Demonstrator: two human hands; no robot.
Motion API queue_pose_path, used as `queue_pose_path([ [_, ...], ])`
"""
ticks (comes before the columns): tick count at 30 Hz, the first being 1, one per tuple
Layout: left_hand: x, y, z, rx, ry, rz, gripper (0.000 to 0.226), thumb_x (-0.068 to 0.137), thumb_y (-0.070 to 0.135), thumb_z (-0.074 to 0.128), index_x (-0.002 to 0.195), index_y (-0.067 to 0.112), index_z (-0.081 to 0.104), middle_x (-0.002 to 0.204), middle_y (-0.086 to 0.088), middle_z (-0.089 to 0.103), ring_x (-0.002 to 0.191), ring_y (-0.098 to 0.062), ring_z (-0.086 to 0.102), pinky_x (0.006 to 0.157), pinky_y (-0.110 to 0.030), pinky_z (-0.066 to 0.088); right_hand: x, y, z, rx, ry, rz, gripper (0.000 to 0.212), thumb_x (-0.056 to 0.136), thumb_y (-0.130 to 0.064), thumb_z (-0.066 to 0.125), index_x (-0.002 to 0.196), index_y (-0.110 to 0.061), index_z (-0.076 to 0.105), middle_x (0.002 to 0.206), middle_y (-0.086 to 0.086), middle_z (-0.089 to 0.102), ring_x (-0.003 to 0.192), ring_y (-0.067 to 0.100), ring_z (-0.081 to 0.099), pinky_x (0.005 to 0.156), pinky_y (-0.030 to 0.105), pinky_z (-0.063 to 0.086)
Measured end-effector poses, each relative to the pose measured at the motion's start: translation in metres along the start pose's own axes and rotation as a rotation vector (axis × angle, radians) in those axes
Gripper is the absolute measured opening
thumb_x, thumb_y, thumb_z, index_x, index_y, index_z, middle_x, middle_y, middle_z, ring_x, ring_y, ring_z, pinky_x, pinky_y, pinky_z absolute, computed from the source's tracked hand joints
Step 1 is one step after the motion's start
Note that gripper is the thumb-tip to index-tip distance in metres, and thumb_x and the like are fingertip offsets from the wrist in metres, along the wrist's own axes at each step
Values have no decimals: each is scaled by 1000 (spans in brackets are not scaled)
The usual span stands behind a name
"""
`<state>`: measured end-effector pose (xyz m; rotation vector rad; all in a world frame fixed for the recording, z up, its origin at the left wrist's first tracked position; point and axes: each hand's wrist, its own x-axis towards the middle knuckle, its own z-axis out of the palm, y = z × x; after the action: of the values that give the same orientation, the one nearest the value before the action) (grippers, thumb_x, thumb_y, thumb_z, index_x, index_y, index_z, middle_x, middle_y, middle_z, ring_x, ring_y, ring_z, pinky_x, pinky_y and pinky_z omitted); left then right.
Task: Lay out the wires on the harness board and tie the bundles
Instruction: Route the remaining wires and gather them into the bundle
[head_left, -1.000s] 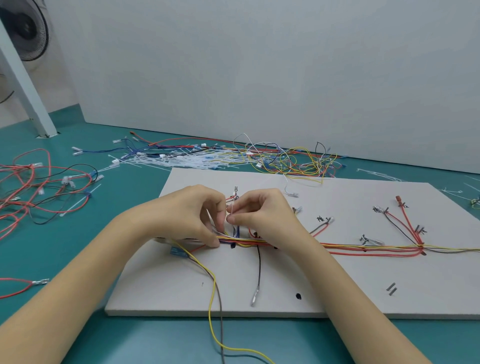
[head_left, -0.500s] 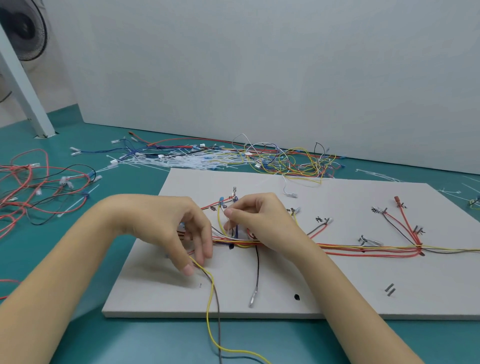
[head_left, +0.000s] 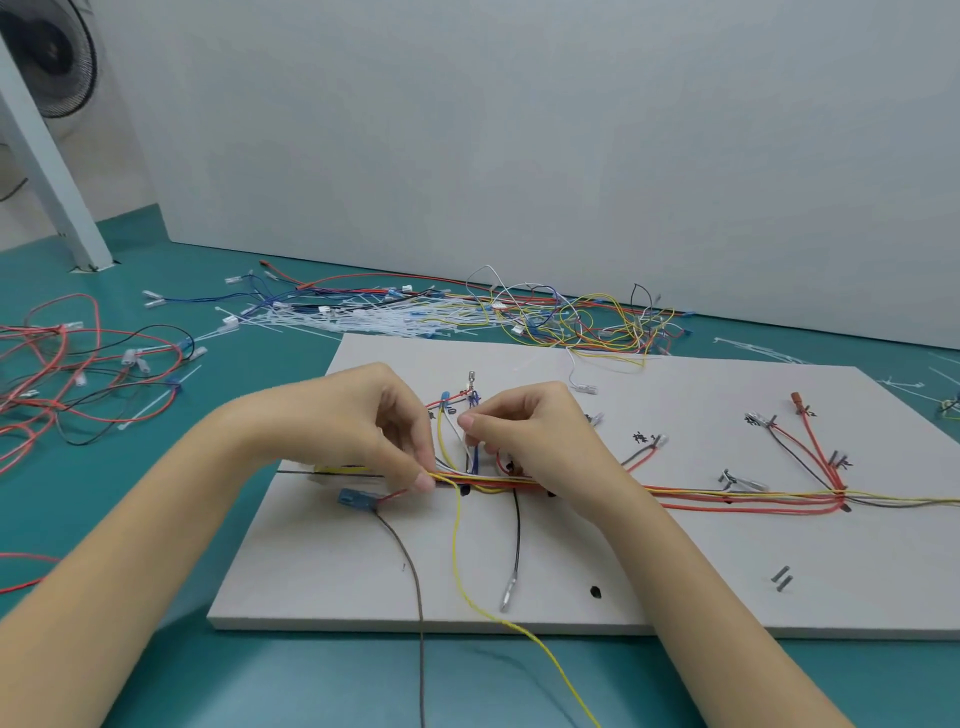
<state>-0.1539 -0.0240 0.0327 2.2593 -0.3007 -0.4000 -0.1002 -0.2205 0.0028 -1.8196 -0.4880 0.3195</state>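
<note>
Tying step: left hand (head_left: 363, 431) pinching wire bundle (head_left: 571, 486) on board (head_left: 675, 571); right hand (head_left: 524, 441) pinching thin white tie (head_left: 467, 441). Next, probably: looping, cinching.

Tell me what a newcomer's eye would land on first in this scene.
First, the two hands meeting over the left part of the white harness board: the left hand pinches the wire bundle running along the board, while the right hand pinches something thin just beside it. Next, the tangled pile of loose wires on the green table beyond the board, and a yellow wire trailing off the near edge.
</note>
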Motion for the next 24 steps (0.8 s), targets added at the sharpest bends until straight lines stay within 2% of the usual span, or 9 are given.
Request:
queue_pose_path([
  [5, 13, -3, 14, 95, 154, 16, 15, 71, 26, 86, 66, 34, 75, 53, 13, 60, 49, 0, 48, 51, -14, 36, 2, 2, 0, 15, 8, -6, 10, 86, -8, 69, 82, 0, 74, 69, 6, 68, 53, 7, 51, 45, 16, 40],
  [10, 16, 2, 25, 80, 227, 56, 20, 69, 8, 82, 67, 26, 74, 53, 11, 64, 47, -1, 53, 49, -11, 39, 2, 3, 3, -19, -3, -67, 9, 86, -5, 67, 82, 0, 74, 62, -3, 66, 48, -3, 52, 48, 9, 38],
  [12, 15, 4, 29, 126, 269, 63, 19, 68, 5, 78, 66, 24, 74, 57, 6, 67, 49, -4, 56, 50, -13, 41, 2, 3, 2, -14, -11, -75, 9, 86, -3, 66, 83, 1, 74, 66, 3, 68, 48, -4, 53, 49, 9, 39],
  [15, 11, 7, 36, 232, 351, 101, 21, 67, 4, 72, 64, 24, 73, 58, 8, 66, 52, -5, 59, 54, -15, 46, 1, 3, 0, -20, -16, -66, 12, 87, -5, 66, 87, 4, 74, 74, 14, 71, 50, -1, 52, 52, 12, 42],
  [19, 6, 16, 47, 513, 381, 157, 14, 72, 11, 68, 72, 24, 75, 68, 11, 65, 59, -1, 53, 65, -19, 47, 1, 3, 0, 0, -16, -64, 12, 87, -1, 64, 86, 8, 72, 71, 13, 67, 47, -1, 51, 51, 11, 40],
  [22, -1, 15, 48, 530, 346, 200, 5, 77, 18, 72, 78, 19, 77, 77, 4, 66, 70, -4, 53, 71, -25, 47, 2, 4, 1, -3, -12, -46, 13, 88, -3, 64, 85, 6, 73, 69, 10, 68, 49, 3, 50, 51, 14, 41],
  [24, -6, 11, 46, 515, 278, 204, 18, 77, 30, 76, 82, 13, 75, 84, -1, 64, 84, -4, 50, 74, -24, 44, 2, 5, 3, -11, -2, -41, 13, 88, -5, 64, 84, 4, 73, 68, 7, 69, 48, 1, 51, 50, 14, 40],
])
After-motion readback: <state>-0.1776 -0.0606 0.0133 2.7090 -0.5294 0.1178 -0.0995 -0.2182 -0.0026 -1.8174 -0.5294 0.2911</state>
